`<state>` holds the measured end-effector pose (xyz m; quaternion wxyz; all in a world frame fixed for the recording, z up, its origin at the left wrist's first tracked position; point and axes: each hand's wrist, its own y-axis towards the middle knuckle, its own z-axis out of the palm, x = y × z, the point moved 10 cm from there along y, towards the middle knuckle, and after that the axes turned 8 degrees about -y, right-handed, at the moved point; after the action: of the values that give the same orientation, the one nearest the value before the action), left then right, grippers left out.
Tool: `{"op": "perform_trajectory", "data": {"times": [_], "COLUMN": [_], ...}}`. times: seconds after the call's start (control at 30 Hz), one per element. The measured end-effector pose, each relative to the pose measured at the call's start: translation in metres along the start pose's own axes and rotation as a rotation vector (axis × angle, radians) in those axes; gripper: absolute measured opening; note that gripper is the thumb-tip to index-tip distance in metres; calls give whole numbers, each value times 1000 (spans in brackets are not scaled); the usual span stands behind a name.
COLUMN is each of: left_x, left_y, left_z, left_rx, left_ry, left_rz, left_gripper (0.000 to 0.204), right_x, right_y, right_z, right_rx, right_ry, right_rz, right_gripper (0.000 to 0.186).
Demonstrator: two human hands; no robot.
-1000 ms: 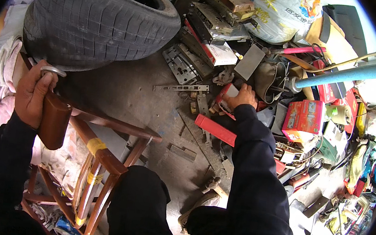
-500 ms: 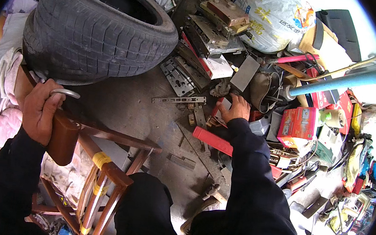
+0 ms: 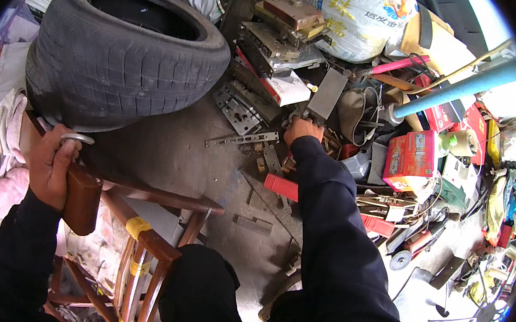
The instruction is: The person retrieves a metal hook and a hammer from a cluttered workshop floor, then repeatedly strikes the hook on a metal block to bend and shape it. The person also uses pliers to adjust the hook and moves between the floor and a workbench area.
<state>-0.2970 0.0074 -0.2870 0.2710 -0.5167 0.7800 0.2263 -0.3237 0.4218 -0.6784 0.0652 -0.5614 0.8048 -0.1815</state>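
My left hand [image 3: 51,161] is closed in a fist around a shiny curved metal bar [image 3: 78,138], whose bent end sticks out above the fingers. It rests by the brown wooden arm of a chair [image 3: 83,200]. Stretched forward, my right hand [image 3: 304,130] is on a crumpled grey rag [image 3: 290,120], with its fingers curled and partly hidden. Just beyond the rag stands a flat grey box [image 3: 328,93]. A red oblong box [image 3: 281,187] lies below my right hand, and a slotted metal strip [image 3: 242,139] is to its left.
A large black tyre [image 3: 123,65] fills the far left. Metal lock cases [image 3: 277,40] are stacked at the back beside a white sack [image 3: 354,20]. A blue pole [image 3: 460,88], a red carton [image 3: 410,160] and assorted tools crowd the right. Metal pieces [image 3: 254,225] lie on the floor.
My right hand has moved forward and left, from beside a small red-and-white box to the grey rag, and its fingers have curled. The left hand keeps its hold. The view has shifted slightly.
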Motion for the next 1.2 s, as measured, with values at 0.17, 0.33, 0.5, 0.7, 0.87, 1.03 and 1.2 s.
{"op": "perform_trajectory", "data": {"times": [0.17,0.33,0.5,0.7,0.87,1.03,1.2], "left_x": [-4,-3,-1,4,4,4,-1], "left_y": [0,1,-1,-3,-5,-5,-2], "left_z": [1,-2,-5,-4,-5,-5,-1], "left_rx": [25,9,6,-4,-44,-32,5], "left_ry": [30,18,11,15,27,7,-10], "left_rz": [20,26,43,26,59,32,23], "left_gripper": [28,25,21,22,25,28,28], "right_x": [-6,-6,-12,-4,18,27,30], "right_y": [0,-21,-48,-91,-130,-143,-148], "right_z": [4,-6,-38,-57,-38,-16,-23], "right_rx": [10,-203,-460,-544,-520,-466,-465], "right_ry": [-11,133,349,483,467,509,622], "right_rz": [-63,-316,-432,-353,-341,-403,-480], "right_gripper": [32,27,23,20,25,24,24]}}
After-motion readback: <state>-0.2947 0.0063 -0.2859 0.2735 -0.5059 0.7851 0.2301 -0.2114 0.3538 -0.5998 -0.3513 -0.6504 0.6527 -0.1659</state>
